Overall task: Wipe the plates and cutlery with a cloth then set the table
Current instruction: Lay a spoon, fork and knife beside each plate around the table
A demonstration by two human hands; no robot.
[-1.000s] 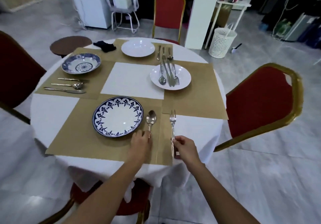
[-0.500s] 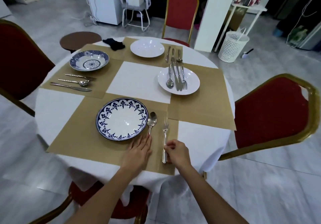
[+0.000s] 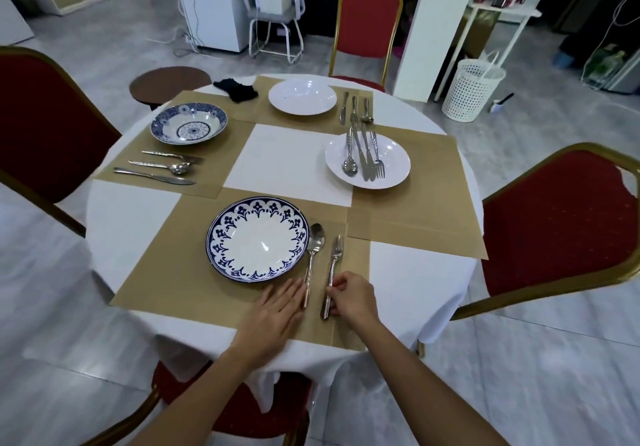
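Note:
A blue-patterned plate point(image 3: 258, 239) sits on the near tan placemat point(image 3: 173, 283). To its right lie a spoon point(image 3: 313, 255) and a fork point(image 3: 333, 265), side by side. My left hand point(image 3: 277, 310) lies flat on the mat, fingers straight, its fingertips at the spoon's handle end. My right hand point(image 3: 349, 298) pinches the fork's handle near its lower end. A white plate point(image 3: 391, 165) at the right carries a spoon, a knife and a fork point(image 3: 362, 153). A black cloth point(image 3: 237, 89) lies at the far edge.
A blue bowl-plate point(image 3: 188, 128) with cutlery point(image 3: 159, 168) beside it is at the left. A white plate point(image 3: 302, 96) with cutlery point(image 3: 353, 108) is at the far side. Red chairs point(image 3: 561, 217) ring the round table point(image 3: 415, 279). A white basket point(image 3: 472, 89) stands on the floor.
My right hand has slid the fork leftward, close beside the spoon. My left hand has flattened next to the spoon's handle. The view has shifted a little.

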